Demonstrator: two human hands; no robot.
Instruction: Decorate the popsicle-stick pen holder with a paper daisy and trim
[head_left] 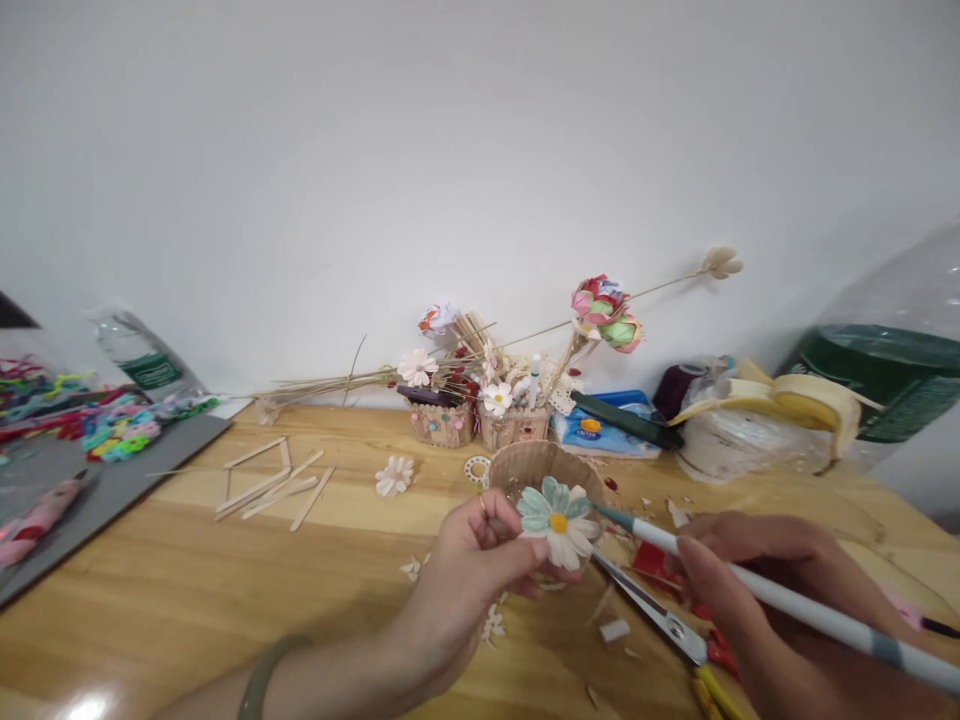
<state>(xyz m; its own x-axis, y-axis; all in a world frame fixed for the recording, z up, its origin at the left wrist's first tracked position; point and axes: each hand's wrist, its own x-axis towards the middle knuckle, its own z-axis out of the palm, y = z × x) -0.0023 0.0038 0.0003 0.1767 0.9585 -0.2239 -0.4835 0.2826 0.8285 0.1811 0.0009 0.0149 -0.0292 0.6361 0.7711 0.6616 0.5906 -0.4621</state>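
L hand (472,560) pinches flower (559,523) betw. thumb & fingers; some petals pale green, others whitish, yellow ctr. R hand (765,580) grips brush (795,598), tip at flower's edge, contact unclear. Hands apart. Scissors (656,610) betw. hands, nearer R. Ribbed cup (540,463) just behind flower. Loose flower (394,476) & flat sticks (259,492) beyond L hand, to its left.

Wooden sticks (268,486): we find them lying loose on the table (187,570).
Banana peel (814,395): we record it before the large bottle (892,370).
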